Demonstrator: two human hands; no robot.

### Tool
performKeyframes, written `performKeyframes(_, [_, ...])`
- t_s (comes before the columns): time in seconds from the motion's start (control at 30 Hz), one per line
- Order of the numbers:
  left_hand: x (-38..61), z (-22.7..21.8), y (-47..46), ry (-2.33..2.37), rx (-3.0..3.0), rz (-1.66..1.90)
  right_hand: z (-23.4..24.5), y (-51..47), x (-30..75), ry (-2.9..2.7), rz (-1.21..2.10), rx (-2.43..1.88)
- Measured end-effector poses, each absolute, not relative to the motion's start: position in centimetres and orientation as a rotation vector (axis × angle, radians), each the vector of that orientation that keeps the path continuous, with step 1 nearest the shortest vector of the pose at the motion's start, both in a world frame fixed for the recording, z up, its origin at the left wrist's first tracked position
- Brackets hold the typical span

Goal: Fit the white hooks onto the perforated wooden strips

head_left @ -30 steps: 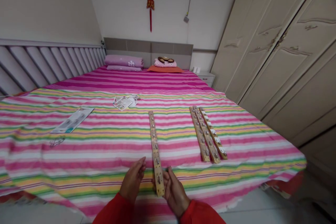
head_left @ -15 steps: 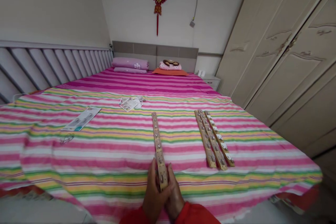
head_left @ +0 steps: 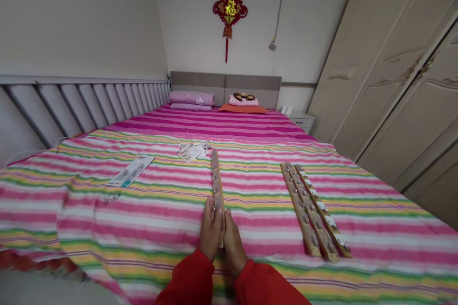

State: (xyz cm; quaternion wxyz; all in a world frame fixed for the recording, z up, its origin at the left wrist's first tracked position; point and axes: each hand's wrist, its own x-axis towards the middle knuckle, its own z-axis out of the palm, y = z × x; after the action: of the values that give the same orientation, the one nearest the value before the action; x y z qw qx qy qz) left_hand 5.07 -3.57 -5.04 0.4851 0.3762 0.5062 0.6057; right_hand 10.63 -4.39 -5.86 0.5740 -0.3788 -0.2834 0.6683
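Both of my hands grip the near end of a long, narrow wooden strip with metal hooks (head_left: 217, 178). My left hand (head_left: 210, 228) wraps its left side, and my right hand (head_left: 232, 243) presses its right side. The strip is tilted with its hooks turned to the left, and its far end points toward the headboard. To the right lie three similar wooden strips (head_left: 310, 217) side by side, the outermost bearing white pieces. My fingers hide the near part of the held strip.
On the striped cloth (head_left: 161, 228) to the left lie a flat packet (head_left: 132, 170) and a small wire piece (head_left: 112, 196). Clear and white packaging (head_left: 193, 151) lies just beyond. Pillows (head_left: 191, 98) rest by the headboard, and a wardrobe (head_left: 393, 81) stands at right.
My hands have turned the strip so its hooks face left instead of up, and pushed it forward. The camera view has shifted, moving the surroundings slightly in the picture.
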Motion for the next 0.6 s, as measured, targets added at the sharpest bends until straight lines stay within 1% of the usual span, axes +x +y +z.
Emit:
performKeyframes(0.23, [3.2,-4.7,0.3,1.379,0.909,1.477,-5.4,-2.2,9.0,-0.725,1.425,-0.956])
performKeyframes(0.5, [1.7,-4.6,4.1,1.107,0.57,1.604,-4.9,-2.3,8.7,-0.829,1.32,-0.961])
performKeyframes(0.6, [0.4,-4.7,6.0,1.211,0.621,1.639,-5.4,-2.2,8.8,-0.819,1.307,-1.021])
